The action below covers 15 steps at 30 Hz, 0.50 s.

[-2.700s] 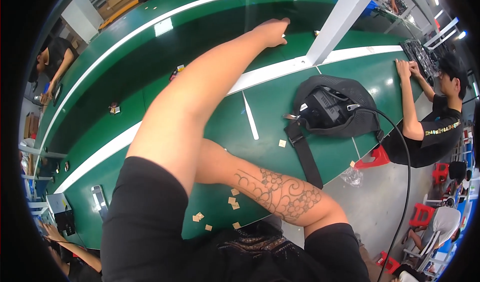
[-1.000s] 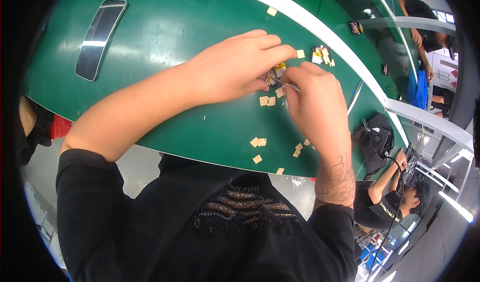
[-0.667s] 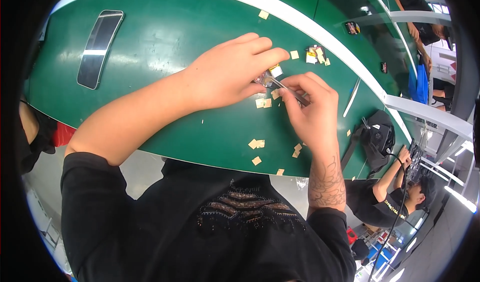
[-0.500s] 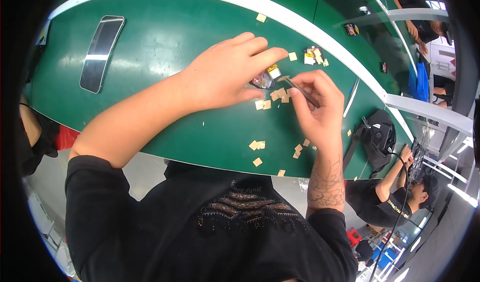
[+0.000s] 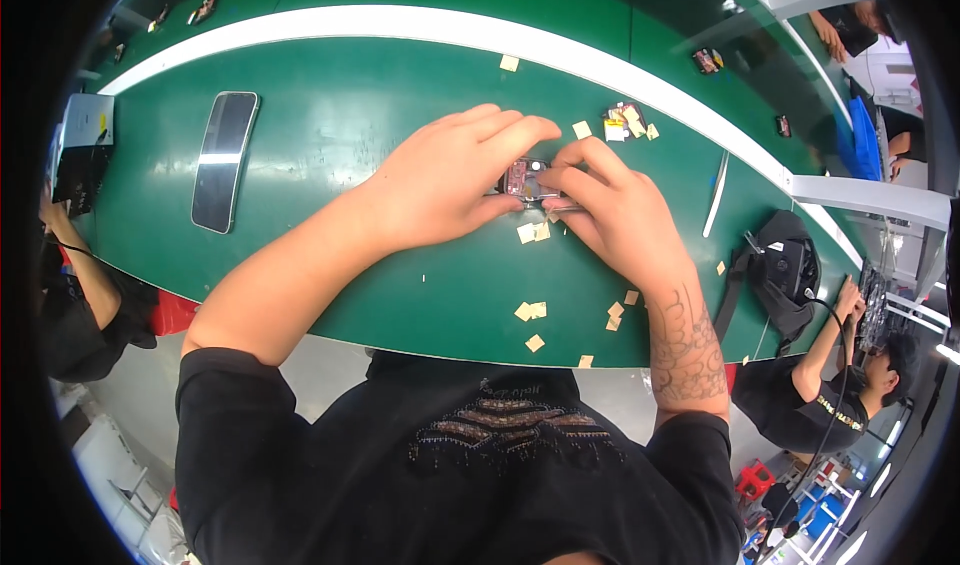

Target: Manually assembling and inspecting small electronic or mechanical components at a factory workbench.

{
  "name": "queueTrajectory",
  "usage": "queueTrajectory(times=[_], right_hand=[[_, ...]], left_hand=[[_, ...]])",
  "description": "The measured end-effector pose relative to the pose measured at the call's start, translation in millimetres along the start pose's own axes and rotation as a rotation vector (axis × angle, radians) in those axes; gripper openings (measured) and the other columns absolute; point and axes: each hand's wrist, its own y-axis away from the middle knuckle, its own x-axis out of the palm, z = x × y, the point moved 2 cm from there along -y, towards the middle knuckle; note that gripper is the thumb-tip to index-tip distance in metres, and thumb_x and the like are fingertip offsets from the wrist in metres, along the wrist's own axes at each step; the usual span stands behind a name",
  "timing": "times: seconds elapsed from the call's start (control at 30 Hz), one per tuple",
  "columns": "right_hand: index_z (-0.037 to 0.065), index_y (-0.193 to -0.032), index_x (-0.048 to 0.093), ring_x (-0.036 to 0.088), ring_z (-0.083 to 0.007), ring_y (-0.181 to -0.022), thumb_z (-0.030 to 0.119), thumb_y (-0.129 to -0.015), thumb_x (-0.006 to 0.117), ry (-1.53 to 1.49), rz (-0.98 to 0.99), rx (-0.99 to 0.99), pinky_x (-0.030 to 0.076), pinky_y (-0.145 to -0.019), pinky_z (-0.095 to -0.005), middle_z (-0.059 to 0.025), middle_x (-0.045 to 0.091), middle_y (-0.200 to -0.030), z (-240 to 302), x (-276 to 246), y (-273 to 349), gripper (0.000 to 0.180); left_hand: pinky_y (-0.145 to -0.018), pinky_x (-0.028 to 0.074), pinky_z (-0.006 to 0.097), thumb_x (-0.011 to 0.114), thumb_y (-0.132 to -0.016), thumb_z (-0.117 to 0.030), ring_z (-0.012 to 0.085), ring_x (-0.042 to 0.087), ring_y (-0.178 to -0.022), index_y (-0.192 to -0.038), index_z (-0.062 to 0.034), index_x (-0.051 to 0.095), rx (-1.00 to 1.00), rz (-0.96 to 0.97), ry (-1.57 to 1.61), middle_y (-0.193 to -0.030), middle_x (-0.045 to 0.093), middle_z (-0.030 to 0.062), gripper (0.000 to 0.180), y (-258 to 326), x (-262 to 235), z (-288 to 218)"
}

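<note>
A small dark housing with a reddish circuit board (image 5: 519, 178) sits on the green table between my hands. My left hand (image 5: 455, 170) grips it from the left, thumb on the near side and fingers curled round the far side. My right hand (image 5: 615, 200) bends over its right end, fingertips touching the inside. A thin metal piece, apparently the tweezers (image 5: 566, 208), shows under the right fingers, mostly hidden. Pale yellow square pads (image 5: 528, 233) lie just in front of the housing. Another opened device (image 5: 622, 123) with pads on it stands beyond my right hand.
A phone (image 5: 225, 162) lies at the left. More pads (image 5: 531, 311) are scattered near the front edge. A black bag (image 5: 783, 270) and a white strip (image 5: 716, 195) lie at right. A white rail (image 5: 400, 22) bounds the far side; beyond it are more devices. People sit at both sides.
My right hand has moved left onto the housing, its fingers now inside it. The yellow-taped battery seen there before no longer shows. The whole view has shifted slightly.
</note>
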Motion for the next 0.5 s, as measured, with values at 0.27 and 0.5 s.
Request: queueTrajectory(times=[0.27,0.5], right_hand=[[0.007,-0.113,0.069,0.072,-0.0334,-0.087,0.002,-0.086,0.077,-0.314,-0.13,-0.009,0.06,-0.072,-0.0453,-0.0111,0.065,-0.104,-9,17,-6,0.029],[0.001,-0.111,0.071,0.071,-0.0241,-0.08,-0.009,-0.087,0.068,-0.387,-0.136,-0.088,0.057,-0.07,-0.0396,-0.013,0.069,-0.098,-4,17,-15,0.027]], left_hand=[[-0.098,0.058,0.043,0.088,-0.078,-0.006,0.0319,0.071,-0.108,-0.145,-0.007,0.059,-0.024,-0.051,-0.048,-0.124,0.069,0.0151,0.073,11,2,4],[-0.105,0.054,0.047,0.087,-0.082,-0.012,0.0395,0.066,-0.12,-0.141,-0.0064,0.059,-0.209,0.055,0.048,-0.128,0.069,0.0174,0.065,20,-10,-5]])
